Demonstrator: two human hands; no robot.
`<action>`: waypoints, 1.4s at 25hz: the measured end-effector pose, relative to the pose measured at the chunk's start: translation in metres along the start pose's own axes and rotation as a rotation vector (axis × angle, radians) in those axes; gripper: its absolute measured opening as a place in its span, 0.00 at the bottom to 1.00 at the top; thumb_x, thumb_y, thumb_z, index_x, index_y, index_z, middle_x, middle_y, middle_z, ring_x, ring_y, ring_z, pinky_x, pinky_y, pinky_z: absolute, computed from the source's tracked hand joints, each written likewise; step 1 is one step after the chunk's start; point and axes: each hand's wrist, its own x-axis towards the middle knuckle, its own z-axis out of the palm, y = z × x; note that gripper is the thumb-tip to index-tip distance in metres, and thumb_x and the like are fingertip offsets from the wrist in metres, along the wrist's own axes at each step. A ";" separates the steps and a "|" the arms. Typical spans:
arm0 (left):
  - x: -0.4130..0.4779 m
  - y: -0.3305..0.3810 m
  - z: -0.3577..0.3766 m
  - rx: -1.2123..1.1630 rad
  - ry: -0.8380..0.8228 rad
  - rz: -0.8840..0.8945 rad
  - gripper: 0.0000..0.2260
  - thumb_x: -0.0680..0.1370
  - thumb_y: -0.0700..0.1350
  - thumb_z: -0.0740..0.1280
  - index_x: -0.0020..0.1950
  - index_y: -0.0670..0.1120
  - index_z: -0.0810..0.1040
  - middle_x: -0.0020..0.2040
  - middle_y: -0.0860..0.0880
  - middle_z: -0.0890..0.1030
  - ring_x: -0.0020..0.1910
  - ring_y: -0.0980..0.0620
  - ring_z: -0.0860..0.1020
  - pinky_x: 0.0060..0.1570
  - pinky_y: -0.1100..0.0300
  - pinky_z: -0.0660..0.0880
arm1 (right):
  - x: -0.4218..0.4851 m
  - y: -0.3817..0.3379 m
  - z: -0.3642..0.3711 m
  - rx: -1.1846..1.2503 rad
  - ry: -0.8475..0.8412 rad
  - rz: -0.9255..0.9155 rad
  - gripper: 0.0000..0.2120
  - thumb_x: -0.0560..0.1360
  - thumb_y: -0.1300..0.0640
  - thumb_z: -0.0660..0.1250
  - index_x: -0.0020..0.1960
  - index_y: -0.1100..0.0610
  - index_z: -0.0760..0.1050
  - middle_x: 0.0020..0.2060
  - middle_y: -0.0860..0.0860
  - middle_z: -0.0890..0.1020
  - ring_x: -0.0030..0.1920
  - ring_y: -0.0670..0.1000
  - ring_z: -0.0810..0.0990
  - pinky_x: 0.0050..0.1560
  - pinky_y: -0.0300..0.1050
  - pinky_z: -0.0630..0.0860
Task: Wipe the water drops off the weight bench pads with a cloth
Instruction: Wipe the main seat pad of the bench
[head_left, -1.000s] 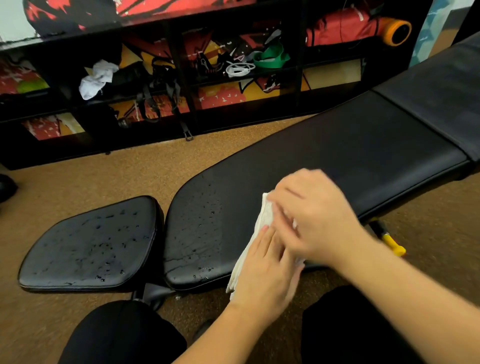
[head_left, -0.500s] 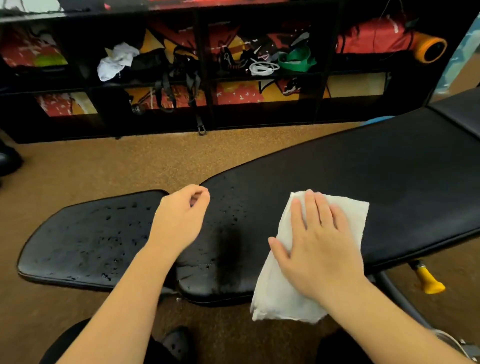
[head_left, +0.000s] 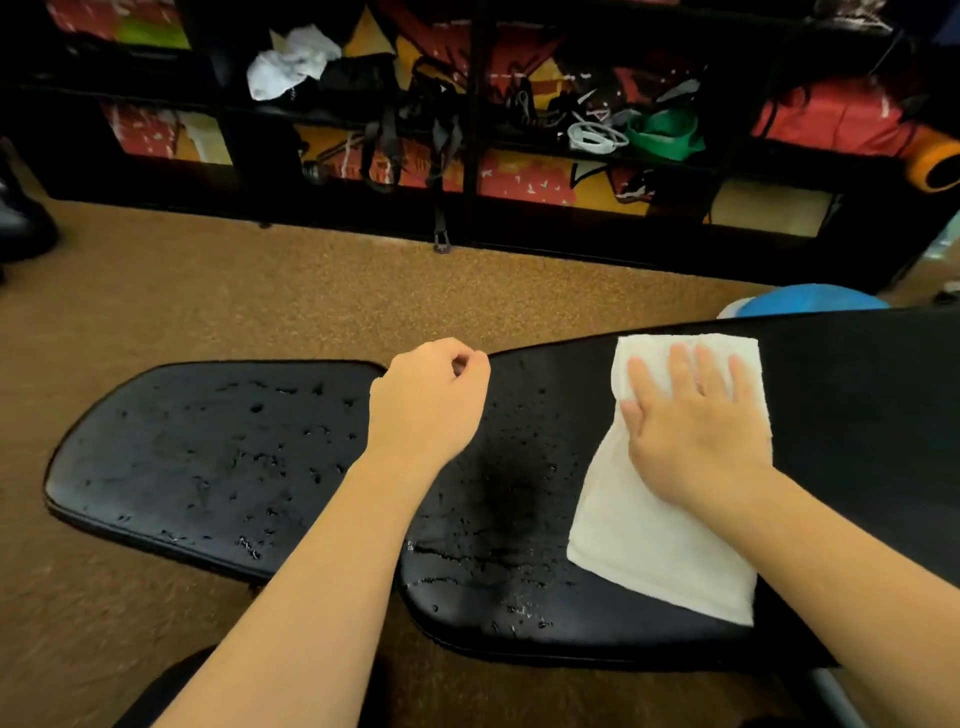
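A black weight bench lies across the view, with a short seat pad (head_left: 208, 457) at the left and a long back pad (head_left: 519, 545) to its right. Both carry water drops. A folded white cloth (head_left: 660, 530) lies flat on the back pad. My right hand (head_left: 696, 421) presses on the cloth's far end with straight, spread fingers. My left hand (head_left: 426, 400) hovers over the gap between the two pads, its fingers loosely curled and holding nothing.
A low black shelf unit (head_left: 467, 156) runs along the far wall, stuffed with straps, bands, a white rag (head_left: 291, 62) and red bags. Brown carpet (head_left: 311, 301) covers the floor. A blue ball (head_left: 810, 301) sits behind the back pad. My dark-clothed knees are at the bottom edge.
My left hand let go of the cloth and moved left over the pad gap. My right hand flattened on the cloth and slid it farther across the back pad.
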 end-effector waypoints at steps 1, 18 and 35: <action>0.003 0.000 -0.001 0.014 -0.003 -0.019 0.12 0.84 0.55 0.61 0.53 0.53 0.83 0.40 0.56 0.83 0.42 0.52 0.81 0.55 0.48 0.77 | -0.010 -0.003 0.001 0.010 -0.015 0.035 0.29 0.83 0.43 0.35 0.82 0.47 0.39 0.83 0.56 0.43 0.82 0.58 0.39 0.79 0.60 0.37; 0.021 -0.013 -0.003 -0.100 -0.087 -0.076 0.17 0.84 0.54 0.63 0.40 0.45 0.78 0.32 0.49 0.77 0.32 0.48 0.72 0.38 0.54 0.70 | 0.077 -0.033 0.000 -0.003 -0.026 -0.478 0.29 0.83 0.44 0.34 0.83 0.45 0.48 0.83 0.51 0.53 0.81 0.56 0.51 0.80 0.56 0.48; 0.026 -0.031 -0.016 -0.117 -0.076 -0.059 0.19 0.83 0.55 0.62 0.41 0.42 0.77 0.34 0.43 0.79 0.34 0.48 0.72 0.40 0.54 0.70 | 0.092 -0.002 -0.010 0.008 -0.145 -0.585 0.26 0.84 0.39 0.37 0.81 0.36 0.42 0.83 0.41 0.45 0.82 0.47 0.42 0.81 0.53 0.41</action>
